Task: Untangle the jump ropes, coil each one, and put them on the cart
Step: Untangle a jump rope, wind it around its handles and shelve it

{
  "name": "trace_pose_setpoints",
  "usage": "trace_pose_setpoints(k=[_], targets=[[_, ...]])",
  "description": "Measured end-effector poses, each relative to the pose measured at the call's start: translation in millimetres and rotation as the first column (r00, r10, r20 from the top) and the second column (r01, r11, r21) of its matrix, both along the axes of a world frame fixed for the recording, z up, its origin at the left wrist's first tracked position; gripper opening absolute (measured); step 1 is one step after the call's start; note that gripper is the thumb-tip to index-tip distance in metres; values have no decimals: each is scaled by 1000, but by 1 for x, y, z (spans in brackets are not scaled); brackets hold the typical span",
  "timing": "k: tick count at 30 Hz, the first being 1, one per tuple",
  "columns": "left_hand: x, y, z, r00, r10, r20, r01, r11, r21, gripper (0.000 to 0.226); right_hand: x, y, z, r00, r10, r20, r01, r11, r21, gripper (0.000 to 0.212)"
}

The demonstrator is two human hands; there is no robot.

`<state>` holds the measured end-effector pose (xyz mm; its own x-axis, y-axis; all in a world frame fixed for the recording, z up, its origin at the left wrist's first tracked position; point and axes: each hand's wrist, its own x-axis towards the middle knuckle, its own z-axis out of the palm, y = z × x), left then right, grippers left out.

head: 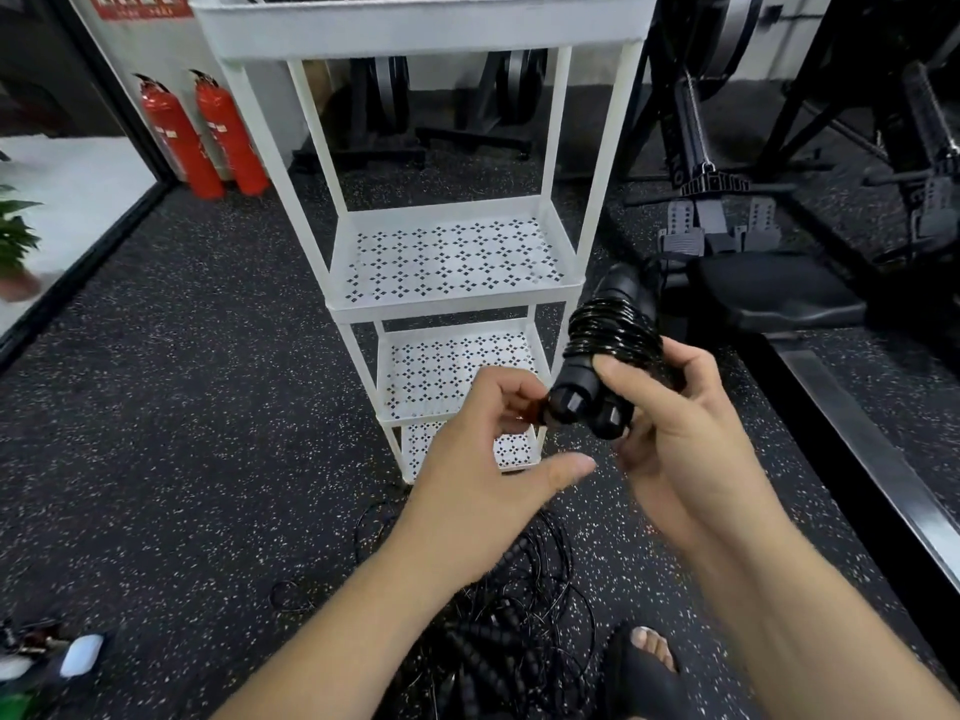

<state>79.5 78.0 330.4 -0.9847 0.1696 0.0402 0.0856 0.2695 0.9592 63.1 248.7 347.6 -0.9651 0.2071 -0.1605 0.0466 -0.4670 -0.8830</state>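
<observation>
My right hand (670, 413) grips a coiled black jump rope (613, 335), its cord wound in shiny loops around the two black handles held side by side. The handle ends point toward me. My left hand (498, 433) pinches something small at the handles' near end; what it pinches is hidden by the fingers. A tangled pile of black jump ropes (509, 615) lies on the floor below my arms. The white cart (452, 298) stands just behind my hands, its perforated shelves bare in this view.
Two red fire extinguishers (202, 137) stand at the back left. Black rowing machines (727, 226) fill the right side, with a rail running along the floor. A sandalled foot (644, 662) is next to the pile. Small items (78, 657) lie at the bottom left.
</observation>
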Motion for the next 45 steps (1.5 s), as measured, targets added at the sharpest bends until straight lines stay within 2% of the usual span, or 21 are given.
trace_pose_setpoints(k=[3, 6, 11, 13, 15, 17, 21, 25, 30, 33, 37, 39, 41, 45], targets=[[-4, 3, -2, 994, 102, -49, -98, 992, 75, 38, 1, -2, -2, 999, -21, -36, 22, 999, 30, 71], [-8, 5, -5, 987, 155, -47, -146, 976, 159, 39, 4, -5, -5, 993, -87, -84, 94, 993, 74, 59], [-10, 8, -6, 982, 141, 123, -176, 919, 352, 44, 6, -8, -3, 974, -122, -189, 159, 968, 192, 55], [-9, 8, -3, 973, 77, 219, -172, 872, 458, 44, 7, -8, -2, 968, -118, -221, 176, 949, 263, 56], [-8, 7, 1, 958, 2, 288, -164, 826, 540, 37, 8, -8, -4, 964, -118, -238, 195, 921, 337, 59], [-8, 6, 2, 948, -13, 319, -176, 812, 556, 29, 9, -7, -6, 966, -116, -229, 197, 907, 373, 61], [-12, 1, 1, 942, 4, 335, -188, 835, 518, 33, 9, -9, -5, 969, -108, -222, 185, 913, 363, 62], [-15, 0, -4, 943, 69, 327, -226, 852, 472, 26, 13, -12, -2, 962, -80, -261, 199, 861, 467, 65], [-11, 0, 0, 957, 207, 201, -265, 908, 325, 20, 17, -20, -2, 956, -103, -276, 244, 800, 548, 67], [-9, 0, 2, 961, 231, 155, -267, 921, 282, 21, 17, -19, -2, 961, -106, -254, 241, 772, 588, 67], [-6, 0, 5, 971, 235, 37, -238, 960, 145, 28, 16, -18, -2, 967, -100, -236, 227, 761, 607, 67], [-5, -1, 5, 975, 213, -61, -211, 977, 26, 30, 14, -17, -2, 972, -97, -214, 208, 778, 593, 66], [-7, -4, 3, 977, 178, -113, -182, 983, -22, 28, 11, -13, -3, 980, -97, -176, 177, 831, 527, 65], [-14, -9, 3, 989, 145, 21, -146, 989, 27, 22, 4, -7, -9, 996, -51, -70, 72, 939, 338, 67]])
